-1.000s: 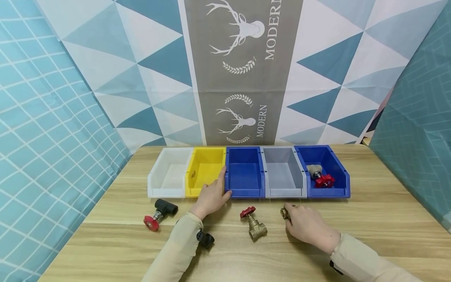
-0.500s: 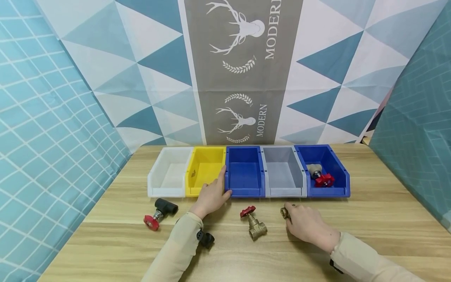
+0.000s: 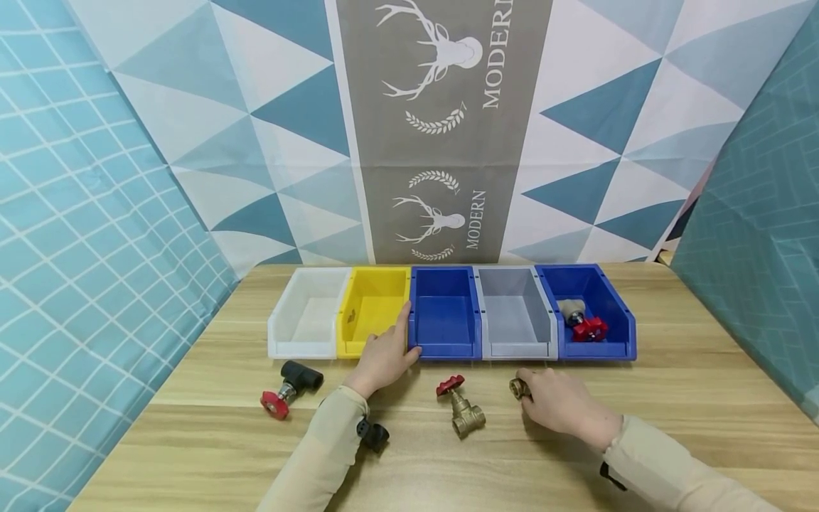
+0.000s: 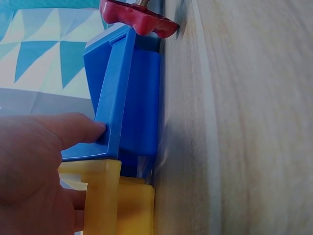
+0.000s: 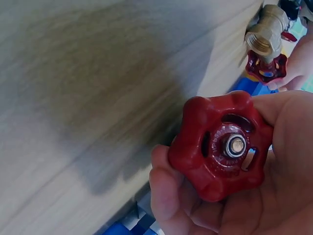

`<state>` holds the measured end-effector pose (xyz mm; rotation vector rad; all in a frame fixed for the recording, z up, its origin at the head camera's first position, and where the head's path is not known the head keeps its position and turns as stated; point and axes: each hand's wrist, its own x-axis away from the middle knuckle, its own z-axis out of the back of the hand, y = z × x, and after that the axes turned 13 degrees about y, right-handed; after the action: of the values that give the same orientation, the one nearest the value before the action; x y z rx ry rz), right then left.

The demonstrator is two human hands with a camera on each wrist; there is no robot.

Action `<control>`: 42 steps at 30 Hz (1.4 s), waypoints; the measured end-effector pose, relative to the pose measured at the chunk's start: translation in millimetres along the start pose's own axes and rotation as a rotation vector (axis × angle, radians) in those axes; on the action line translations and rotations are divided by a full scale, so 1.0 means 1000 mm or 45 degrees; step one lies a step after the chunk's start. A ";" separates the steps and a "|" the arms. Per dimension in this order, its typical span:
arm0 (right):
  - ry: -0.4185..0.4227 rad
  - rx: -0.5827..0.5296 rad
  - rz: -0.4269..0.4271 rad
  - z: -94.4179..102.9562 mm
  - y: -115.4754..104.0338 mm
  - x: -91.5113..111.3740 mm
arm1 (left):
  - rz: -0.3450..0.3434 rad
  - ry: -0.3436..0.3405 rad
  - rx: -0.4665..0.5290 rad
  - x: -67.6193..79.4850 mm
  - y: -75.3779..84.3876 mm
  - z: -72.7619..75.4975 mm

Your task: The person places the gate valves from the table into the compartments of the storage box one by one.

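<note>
My left hand (image 3: pixel 382 355) rests at the front of the yellow bin (image 3: pixel 374 350) and the middle blue bin (image 3: pixel 446 351). Its index finger lies straight along the wall between them, and the thumb (image 4: pixel 80 129) touches the blue bin's front lip. With my right hand (image 3: pixel 563 405) I hold a brass gate valve (image 3: pixel 518 388) low over the table, its red handwheel (image 5: pixel 220 147) facing the wrist camera. Fingers hide most of its body. Between my hands lies another brass gate valve (image 3: pixel 467 418) with a red handwheel.
A black valve (image 3: pixel 298 377) with a red handwheel lies left of my left hand. At the row's ends stand a white bin (image 3: pixel 303 350) and a blue bin (image 3: pixel 629 334) containing a red-handled valve (image 3: pixel 587 328). A grey bin (image 3: pixel 520 350) adjoins the latter.
My right hand has shifted very slightly to the right, with the brass gate valve in it. The left hand and the bins have stayed put.
</note>
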<state>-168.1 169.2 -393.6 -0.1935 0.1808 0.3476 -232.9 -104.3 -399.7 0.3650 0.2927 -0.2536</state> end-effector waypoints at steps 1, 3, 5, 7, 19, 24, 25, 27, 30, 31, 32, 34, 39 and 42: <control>-0.001 -0.008 -0.003 0.000 0.000 0.000 | 0.000 0.001 0.002 0.000 0.000 0.000; -0.007 -0.023 -0.011 0.002 0.000 -0.001 | 0.001 0.003 0.005 0.000 0.000 0.000; -0.020 -0.034 -0.023 0.003 0.001 -0.001 | 0.001 0.002 0.008 0.000 0.000 0.000; -0.029 -0.042 -0.042 0.005 0.001 -0.001 | 0.000 -0.002 0.009 0.000 0.000 0.000; -0.011 -0.030 -0.026 0.010 0.006 -0.002 | 0.008 -0.014 0.007 -0.001 0.002 0.001; -0.012 -0.024 -0.027 0.010 0.007 -0.002 | 0.008 -0.012 0.004 -0.001 0.002 0.000; -0.013 -0.023 -0.028 0.010 0.008 -0.002 | 0.008 -0.012 0.003 -0.001 0.002 0.000; -0.013 -0.021 -0.026 0.011 0.007 -0.002 | 0.007 -0.016 0.004 -0.001 0.002 0.000; -0.006 -0.010 -0.011 0.013 0.007 -0.003 | 0.007 -0.019 0.006 -0.001 0.001 0.000; -0.005 -0.008 -0.008 0.013 0.007 -0.003 | 0.007 -0.019 0.006 -0.001 0.001 0.000; -0.002 -0.005 -0.002 0.014 0.007 -0.004 | 0.007 -0.018 0.004 -0.001 0.001 0.000; 0.007 0.002 0.008 0.014 0.007 -0.005 | 0.006 -0.015 0.002 -0.001 0.001 0.000; 0.015 0.023 0.020 0.016 0.006 -0.006 | -0.001 -0.018 0.005 -0.001 0.001 0.000; 0.008 0.022 0.020 0.016 0.005 -0.005 | -0.006 -0.020 0.005 0.000 0.001 0.000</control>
<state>-172.5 175.7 -377.6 -0.1759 0.1913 0.3608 -232.8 -103.2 -399.0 0.3659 0.2777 -0.2618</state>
